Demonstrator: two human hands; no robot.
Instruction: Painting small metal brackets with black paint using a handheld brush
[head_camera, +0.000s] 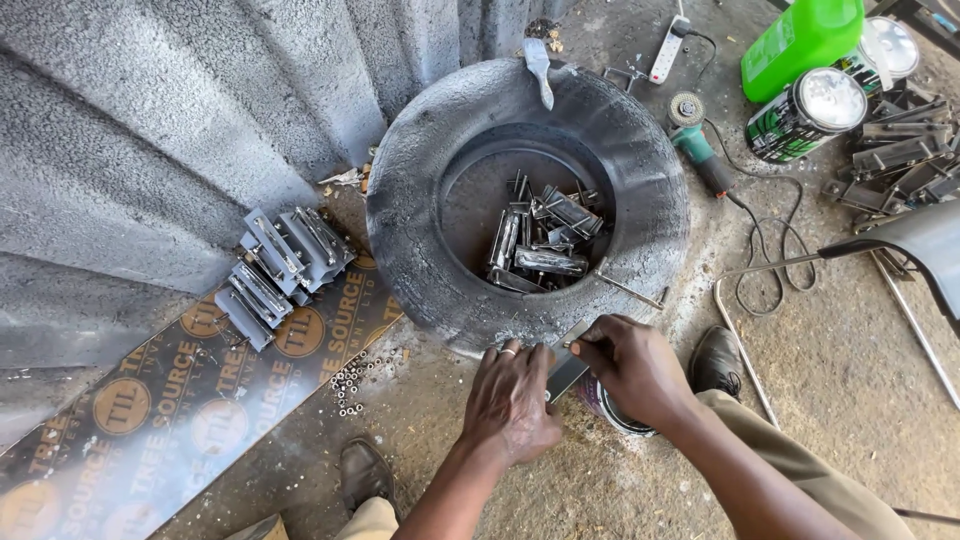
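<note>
The left hand (510, 398) is closed around one end of a flat grey metal piece (566, 374), knuckles up, a ring on one finger. The right hand (630, 368) pinches the other end of that same piece, fingers curled tight near its upper edge. Both hands hold it just above a small round tin (612, 412) standing on the concrete floor (850, 400), close against the rim of an old paint-dusted tyre (420, 230). Inside the tyre lies a heap of similar metal brackets (540, 245). A paintbrush (538, 65) rests on the tyre's far edge. To the left, more grey brackets (283, 265) sit stacked on a printed board (160, 400). Beyond the tyre lie an angle grinder (698, 145), two cans (808, 112) and a green jug (802, 38).
</note>
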